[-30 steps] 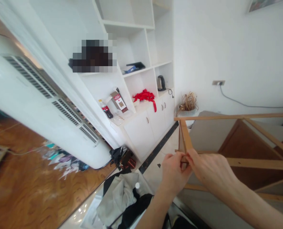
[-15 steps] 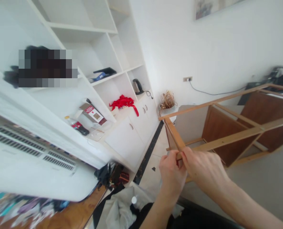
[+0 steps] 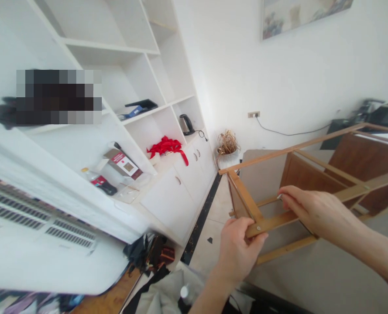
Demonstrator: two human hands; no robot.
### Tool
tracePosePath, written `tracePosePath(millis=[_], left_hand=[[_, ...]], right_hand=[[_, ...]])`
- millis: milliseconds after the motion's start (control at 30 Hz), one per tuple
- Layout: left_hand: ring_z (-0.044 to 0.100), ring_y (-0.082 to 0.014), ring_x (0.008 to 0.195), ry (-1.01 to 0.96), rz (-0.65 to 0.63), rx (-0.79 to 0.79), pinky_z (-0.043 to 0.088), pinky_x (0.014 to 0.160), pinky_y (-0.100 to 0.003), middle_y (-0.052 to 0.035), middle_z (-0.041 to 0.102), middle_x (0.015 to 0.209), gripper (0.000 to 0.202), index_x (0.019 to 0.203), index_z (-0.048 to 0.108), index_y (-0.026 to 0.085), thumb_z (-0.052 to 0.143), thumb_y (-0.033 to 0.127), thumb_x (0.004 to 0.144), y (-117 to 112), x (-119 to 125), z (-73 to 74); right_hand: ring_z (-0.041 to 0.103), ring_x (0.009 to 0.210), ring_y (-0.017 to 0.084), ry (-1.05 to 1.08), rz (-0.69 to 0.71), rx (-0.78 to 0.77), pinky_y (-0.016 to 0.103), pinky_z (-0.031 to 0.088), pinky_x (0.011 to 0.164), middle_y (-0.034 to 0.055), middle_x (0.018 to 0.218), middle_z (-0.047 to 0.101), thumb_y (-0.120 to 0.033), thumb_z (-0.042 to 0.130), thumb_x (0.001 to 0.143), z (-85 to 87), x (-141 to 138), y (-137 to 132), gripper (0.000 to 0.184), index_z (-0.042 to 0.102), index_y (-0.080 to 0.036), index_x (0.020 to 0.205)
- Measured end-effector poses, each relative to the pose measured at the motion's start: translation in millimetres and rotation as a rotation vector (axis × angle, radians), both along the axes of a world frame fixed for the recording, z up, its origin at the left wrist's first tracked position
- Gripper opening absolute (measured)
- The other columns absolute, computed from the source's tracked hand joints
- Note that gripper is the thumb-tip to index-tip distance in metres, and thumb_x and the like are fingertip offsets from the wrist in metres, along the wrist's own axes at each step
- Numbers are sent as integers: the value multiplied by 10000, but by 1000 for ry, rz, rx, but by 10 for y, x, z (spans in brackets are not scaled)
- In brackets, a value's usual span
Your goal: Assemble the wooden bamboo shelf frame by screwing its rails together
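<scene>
My left hand [image 3: 236,250] is wrapped round the near end of a wooden frame [image 3: 272,221], thumb and fingers on either side of the rail's corner. A round metal fastener head [image 3: 258,228] shows in the wood just beside those fingers. Above the same rail, my right hand [image 3: 308,205] pinches a small silvery metal piece [image 3: 279,196] between thumb and fingertips; too little of it shows to tell its kind. Brown panels [image 3: 300,172] sit inside the frame, which stretches away to the right.
White shelving with cupboards [image 3: 161,196] lines the left side, holding a cola bottle [image 3: 100,181], an opened box [image 3: 123,163], red cloth [image 3: 167,148] and a kettle [image 3: 186,125]. Dried plants [image 3: 227,144] stand in the corner. Dark bags [image 3: 151,250] lie on the floor. A cable [image 3: 288,133] runs along the wall.
My right hand has left the frame's corner and moved right and slightly up, with the small metal piece now visible. My left hand stays at the corner, where the fastener head is now uncovered.
</scene>
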State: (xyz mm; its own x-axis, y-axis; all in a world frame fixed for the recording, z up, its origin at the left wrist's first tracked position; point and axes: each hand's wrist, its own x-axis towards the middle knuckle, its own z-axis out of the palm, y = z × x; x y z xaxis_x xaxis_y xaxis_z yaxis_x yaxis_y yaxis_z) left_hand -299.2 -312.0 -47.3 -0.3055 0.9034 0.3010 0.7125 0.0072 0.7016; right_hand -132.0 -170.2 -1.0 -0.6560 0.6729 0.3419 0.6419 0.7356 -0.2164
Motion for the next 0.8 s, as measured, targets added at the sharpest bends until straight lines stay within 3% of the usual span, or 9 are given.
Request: tracePosePath(millis=[100, 200, 333, 500, 567, 667, 800], left_hand=[[595, -196, 794, 45, 14, -50, 447, 771, -326, -14, 668, 821, 151, 847, 607, 204, 684, 267, 733, 20, -34, 16], [594, -206, 806, 136, 62, -93, 459, 755, -332, -18, 657, 814, 115, 850, 591, 208, 633, 252, 753, -3, -51, 28], [604, -213, 840, 269, 124, -143, 486, 768, -352, -33, 645, 860, 124, 905, 588, 211, 542, 230, 791, -64, -104, 86], [540, -318, 1092, 599, 271, -57, 449, 922, -498, -138, 566, 1201, 340, 1042, 594, 156, 586, 367, 775, 17, 14, 198], [517, -347, 1131, 664, 309, -6, 439, 927, -526, -167, 533, 1256, 466, 1170, 551, 133, 576, 412, 798, 146, 204, 286], [481, -331, 1185, 659, 253, 138, 412, 971, -503, -166, 497, 1303, 495, 1271, 480, 143, 540, 388, 846, 492, 676, 483], [486, -281, 1168, 618, -103, 181, 360, 1028, -454, -125, 545, 1232, 376, 1195, 524, 173, 559, 324, 852, 1257, 1545, 673]], right_hand=[[656, 648, 161, 11, 9, -147, 255, 447, 611, 9, 738, 704, -327, 364, 928, -226, -9, 38, 308, 639, -210, 1004], [663, 712, 161, 131, 70, -244, 260, 460, 661, 28, 818, 714, -301, 361, 927, -272, -46, -17, 308, 641, -194, 1000], [641, 715, 134, 325, 222, -448, 230, 470, 666, 14, 802, 701, -303, 376, 934, -79, 18, -41, 301, 654, -197, 976], [612, 801, 135, 430, 218, -388, 234, 470, 726, 48, 898, 671, -284, 428, 921, 185, 550, 150, 282, 696, -198, 900], [611, 801, 136, 420, 177, -397, 236, 475, 727, 47, 905, 664, -301, 434, 922, 175, 871, 261, 288, 705, -207, 900], [617, 828, 152, 432, 96, -441, 254, 484, 757, 45, 910, 667, -349, 450, 919, 33, 1349, 422, 291, 706, -212, 919], [626, 819, 171, 461, -18, -460, 267, 495, 747, 47, 891, 684, -392, 466, 902, -163, 1901, 643, 298, 696, -203, 919]])
